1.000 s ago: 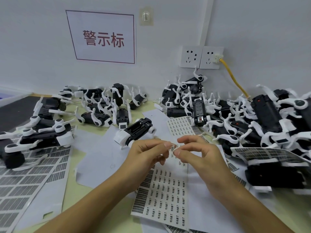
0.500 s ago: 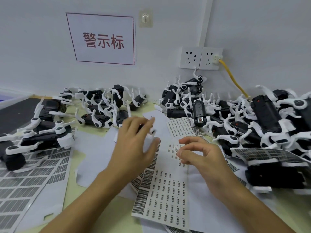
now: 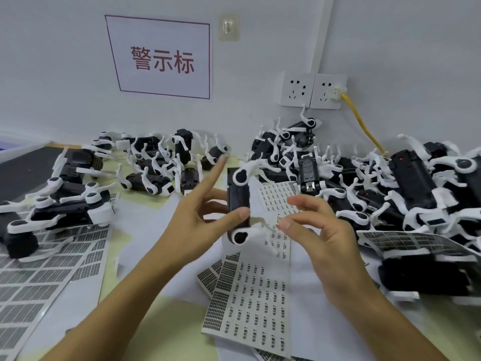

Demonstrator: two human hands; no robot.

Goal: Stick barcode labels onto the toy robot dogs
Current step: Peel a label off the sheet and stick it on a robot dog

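Note:
My left hand (image 3: 192, 225) grips a black toy robot dog (image 3: 238, 201) with white legs, lifted above the table and turned on end, thumb on its near side and index finger pointing up. My right hand (image 3: 320, 235) hovers just right of the dog with thumb and forefinger pinched; a small label between them is too blurred to confirm. A sheet of barcode labels (image 3: 250, 303) lies on the table beneath both hands.
Piles of black-and-white robot dogs lie at the back left (image 3: 156, 162), back centre (image 3: 294, 152) and right (image 3: 416, 194). More label sheets (image 3: 39, 277) cover the left of the table. A yellow cable (image 3: 364, 126) runs down from the wall socket.
My left hand reached forward to a dog lying behind the label sheet, picked it up and brought it upright toward my right hand. My right hand stayed pinched and rose slightly.

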